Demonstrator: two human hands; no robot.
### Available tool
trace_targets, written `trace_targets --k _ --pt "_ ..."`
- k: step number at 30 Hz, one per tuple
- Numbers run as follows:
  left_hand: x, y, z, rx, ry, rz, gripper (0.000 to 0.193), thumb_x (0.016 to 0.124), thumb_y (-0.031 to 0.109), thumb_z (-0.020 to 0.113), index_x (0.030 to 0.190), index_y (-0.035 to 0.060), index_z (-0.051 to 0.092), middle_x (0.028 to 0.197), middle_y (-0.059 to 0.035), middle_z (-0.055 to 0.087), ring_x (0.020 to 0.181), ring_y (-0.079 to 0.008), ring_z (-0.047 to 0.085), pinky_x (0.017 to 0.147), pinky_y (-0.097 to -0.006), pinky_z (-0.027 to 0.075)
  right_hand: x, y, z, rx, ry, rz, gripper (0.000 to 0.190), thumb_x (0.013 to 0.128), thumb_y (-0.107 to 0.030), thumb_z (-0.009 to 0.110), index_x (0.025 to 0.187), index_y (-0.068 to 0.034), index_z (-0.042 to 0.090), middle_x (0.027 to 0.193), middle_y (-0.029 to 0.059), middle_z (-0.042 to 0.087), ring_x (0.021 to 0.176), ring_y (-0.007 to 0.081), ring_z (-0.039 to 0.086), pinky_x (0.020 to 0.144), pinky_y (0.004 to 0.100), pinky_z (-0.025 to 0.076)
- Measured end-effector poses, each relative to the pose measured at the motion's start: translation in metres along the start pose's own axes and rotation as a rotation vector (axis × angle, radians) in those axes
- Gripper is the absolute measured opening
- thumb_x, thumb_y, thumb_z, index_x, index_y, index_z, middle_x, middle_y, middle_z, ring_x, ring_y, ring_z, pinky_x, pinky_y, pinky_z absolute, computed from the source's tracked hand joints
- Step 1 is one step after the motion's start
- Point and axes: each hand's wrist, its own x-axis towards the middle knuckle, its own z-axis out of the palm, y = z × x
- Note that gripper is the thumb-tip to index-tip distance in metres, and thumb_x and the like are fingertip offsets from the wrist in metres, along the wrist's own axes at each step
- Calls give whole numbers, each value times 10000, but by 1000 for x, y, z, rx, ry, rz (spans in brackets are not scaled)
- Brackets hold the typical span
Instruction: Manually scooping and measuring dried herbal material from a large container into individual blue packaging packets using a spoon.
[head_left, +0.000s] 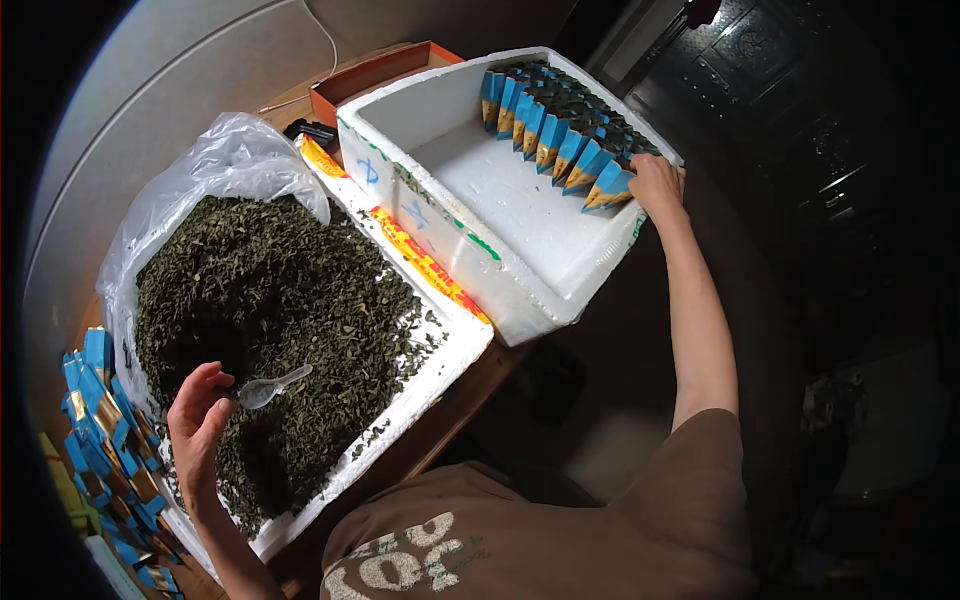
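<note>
My left hand (196, 431) is held over a heap of dried, dark green leaves (322, 277), its thumb and fingers curled apart with nothing between them. Just beyond the fingertips, a clear plastic spoon (270, 388) rests on the leaves. My right hand (658, 184) reaches into a white foam box (517, 217) at its right wall. Its fingers are on the nearest blue and gold packet (609, 187), and some fingertips are hidden. More such packets (551, 139) stand upright in a row there, with dark leaves showing at their tops.
The heap lies on a white foam tray (450, 337), partly inside a clear plastic bag (217, 157). Several flat blue and gold packets (112, 427) are piled at left. Behind the foam box is an orange box (367, 75). The wooden table's edge (450, 427) runs before me.
</note>
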Motion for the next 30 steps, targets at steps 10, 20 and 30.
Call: trace_targets --k 10,20,30 --pt "-15 -9 -15 -30 26 -31 469 868 115 692 1312 42 560 1131 -42 627 965 -88 580 806 -228 479 -7 5 -6 -52 56 19 165 810 -60 583 914 -82 710 933 180 705 952 360 670 862 478 461" --pt "-41 -10 -38 -14 166 1 409 895 107 660 1288 26 578 1102 -42 647 996 -109 594 861 -253 487 -81 -105 -69 585 428 -504 149 874 -51 639 1003 2 689 939 157 696 860 287 686 768 343 526" --pt "-140 -32 -77 -194 607 52 294 899 58 661 1188 10 629 988 -22 658 905 -78 611 792 -233 514 -218 -322 -50 1067 -64 -1127 73 850 -26 671 907 14 651 868 132 646 785 275 617 694 335 486"
